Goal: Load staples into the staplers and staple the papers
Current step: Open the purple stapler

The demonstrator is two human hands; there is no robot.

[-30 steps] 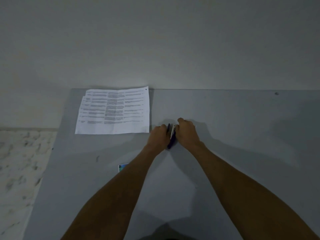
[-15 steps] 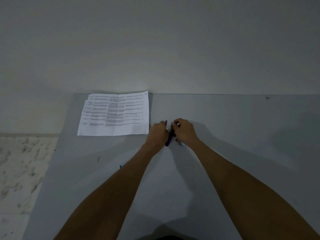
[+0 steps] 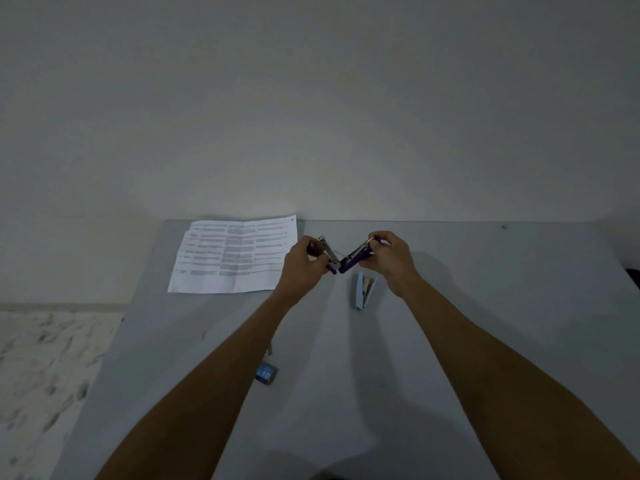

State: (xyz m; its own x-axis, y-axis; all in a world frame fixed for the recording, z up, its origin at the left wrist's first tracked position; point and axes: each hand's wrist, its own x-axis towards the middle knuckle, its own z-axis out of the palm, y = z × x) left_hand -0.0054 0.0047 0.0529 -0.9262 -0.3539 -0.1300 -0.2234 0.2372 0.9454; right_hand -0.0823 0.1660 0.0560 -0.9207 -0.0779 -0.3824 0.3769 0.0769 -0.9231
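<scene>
I hold a dark purple stapler [image 3: 346, 260] above the grey table [image 3: 485, 306], swung wide open into a V. My left hand [image 3: 304, 268] grips its left half, where the metal staple channel shows. My right hand [image 3: 389, 259] grips the right half. A light blue stapler [image 3: 362, 291] lies on the table just below my right hand, partly open. Printed papers [image 3: 239, 258] lie flat at the table's far left corner. A small blue staple box [image 3: 267, 373] rests beside my left forearm.
A plain wall rises right behind the table's far edge. The table's left edge drops to a pale patterned floor [image 3: 45, 375]. A small dark speck [image 3: 504, 227] sits at the far right of the table.
The purple stapler was shut and low between my hands; now it is lifted and swung open. My hands moved apart, uncovering the light blue stapler.
</scene>
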